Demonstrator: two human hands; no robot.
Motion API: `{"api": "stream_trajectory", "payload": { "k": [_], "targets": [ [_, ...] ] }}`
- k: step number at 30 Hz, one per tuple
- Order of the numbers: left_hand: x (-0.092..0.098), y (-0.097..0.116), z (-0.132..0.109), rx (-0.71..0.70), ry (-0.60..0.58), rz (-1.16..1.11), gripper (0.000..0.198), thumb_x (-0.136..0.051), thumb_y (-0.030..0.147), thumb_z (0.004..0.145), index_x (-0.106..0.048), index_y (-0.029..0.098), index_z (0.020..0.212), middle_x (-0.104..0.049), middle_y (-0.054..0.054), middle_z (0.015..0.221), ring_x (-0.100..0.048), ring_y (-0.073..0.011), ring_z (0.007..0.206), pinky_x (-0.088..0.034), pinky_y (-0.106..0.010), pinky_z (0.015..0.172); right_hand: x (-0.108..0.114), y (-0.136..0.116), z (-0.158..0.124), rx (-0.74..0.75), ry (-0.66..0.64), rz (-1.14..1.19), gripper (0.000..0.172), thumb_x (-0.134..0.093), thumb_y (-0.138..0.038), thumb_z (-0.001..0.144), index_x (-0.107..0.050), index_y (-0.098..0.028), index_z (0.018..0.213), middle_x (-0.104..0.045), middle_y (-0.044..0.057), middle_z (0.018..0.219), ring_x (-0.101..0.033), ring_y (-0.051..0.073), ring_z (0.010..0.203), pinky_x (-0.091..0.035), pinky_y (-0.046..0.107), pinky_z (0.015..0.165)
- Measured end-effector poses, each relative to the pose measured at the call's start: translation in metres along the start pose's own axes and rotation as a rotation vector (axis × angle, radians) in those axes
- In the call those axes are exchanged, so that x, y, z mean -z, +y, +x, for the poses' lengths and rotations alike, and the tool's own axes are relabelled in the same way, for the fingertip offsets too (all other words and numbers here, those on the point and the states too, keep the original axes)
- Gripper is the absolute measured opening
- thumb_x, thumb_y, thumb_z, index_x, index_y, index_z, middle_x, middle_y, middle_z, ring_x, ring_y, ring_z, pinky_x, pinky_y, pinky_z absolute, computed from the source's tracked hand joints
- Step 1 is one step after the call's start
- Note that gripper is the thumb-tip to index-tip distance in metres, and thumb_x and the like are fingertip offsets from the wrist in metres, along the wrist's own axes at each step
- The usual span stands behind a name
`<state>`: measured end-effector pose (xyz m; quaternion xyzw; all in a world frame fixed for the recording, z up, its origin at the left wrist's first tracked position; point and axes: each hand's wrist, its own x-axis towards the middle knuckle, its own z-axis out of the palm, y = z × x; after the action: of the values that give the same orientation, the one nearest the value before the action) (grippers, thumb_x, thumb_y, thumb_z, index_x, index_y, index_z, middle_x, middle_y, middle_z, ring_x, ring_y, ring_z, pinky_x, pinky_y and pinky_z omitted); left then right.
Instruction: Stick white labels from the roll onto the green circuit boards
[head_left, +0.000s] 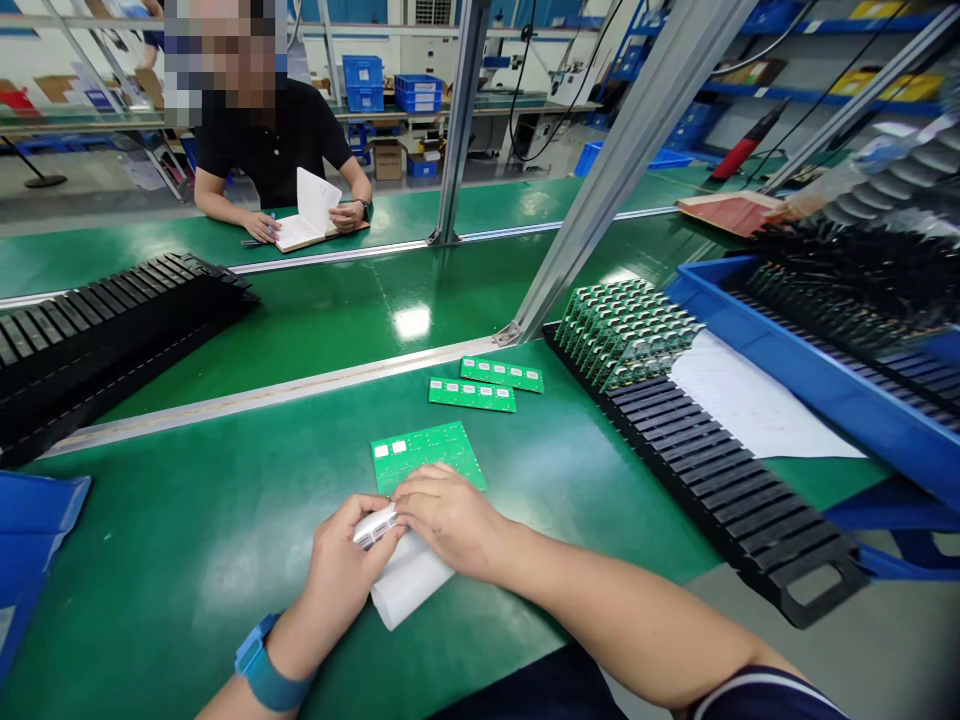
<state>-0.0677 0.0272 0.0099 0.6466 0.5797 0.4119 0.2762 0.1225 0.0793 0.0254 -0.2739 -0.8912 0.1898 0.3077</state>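
Dark sleeve, worn on the right arm. Right of the large circuit board, black racks were held in a blue tray and green boards were stood on edge in a slotted black rack. Just nearer than the circuit board, smooth curled white paper was laid beneath both hands. White strip: pinched by the left hand; right hand folded over, its grip not discernible.
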Motion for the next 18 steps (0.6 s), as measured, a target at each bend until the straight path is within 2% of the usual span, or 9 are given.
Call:
{"api": "stream_trajectory", "payload": {
  "k": [4,8,12,18],
  "targets": [
    [0.0001,-0.0015,-0.0023,-0.114,0.031,0.048,0.011,-0.074,0.026,0.084,-0.069,0.023,0.094,-0.082,-0.002,0.092,-0.078,-0.0193,0.078,-0.062,-0.028,0.072,0.0023,-0.0020,0.0024,-0.006,-0.019,0.054,0.015,-0.056,-0.016,0.102,-0.071,-0.016,0.103,-0.076,0.009,0.105,-0.067,0.021,0.095,-0.055,0.036,0.089],
    [0.0002,-0.0016,-0.0030,-0.201,0.041,0.069,0.009,-0.073,0.023,0.086,-0.070,0.023,0.095,-0.082,-0.002,0.093,-0.079,-0.0186,0.081,-0.063,-0.027,0.075,0.0006,-0.0006,0.0037,0.049,-0.019,0.067,0.022,-0.051,-0.016,0.104,-0.071,-0.014,0.095,-0.076,0.009,0.097,-0.067,0.019,0.086,-0.056,0.035,0.085],
    [0.0007,0.0005,-0.0023,-0.147,0.023,0.075,0.010,-0.074,0.025,0.085,-0.070,0.023,0.094,-0.082,-0.001,0.094,-0.079,-0.0183,0.079,-0.062,-0.026,0.072,-0.0019,0.0028,0.0024,0.080,-0.028,0.064,0.023,-0.051,-0.014,0.104,-0.070,-0.014,0.091,-0.077,0.007,0.093,-0.068,0.018,0.085,-0.054,0.034,0.085],
    [0.0020,0.0047,0.0010,-0.024,0.015,0.077,0.013,-0.074,0.031,0.081,-0.070,0.023,0.090,-0.082,-0.001,0.085,-0.077,-0.0193,0.070,-0.061,-0.027,0.065,-0.0006,0.0010,-0.0015,0.054,-0.004,-0.079,0.019,-0.057,-0.018,0.102,-0.070,-0.016,0.089,-0.076,0.007,0.099,-0.064,0.021,0.087,-0.052,0.036,0.078]
  ]
}}
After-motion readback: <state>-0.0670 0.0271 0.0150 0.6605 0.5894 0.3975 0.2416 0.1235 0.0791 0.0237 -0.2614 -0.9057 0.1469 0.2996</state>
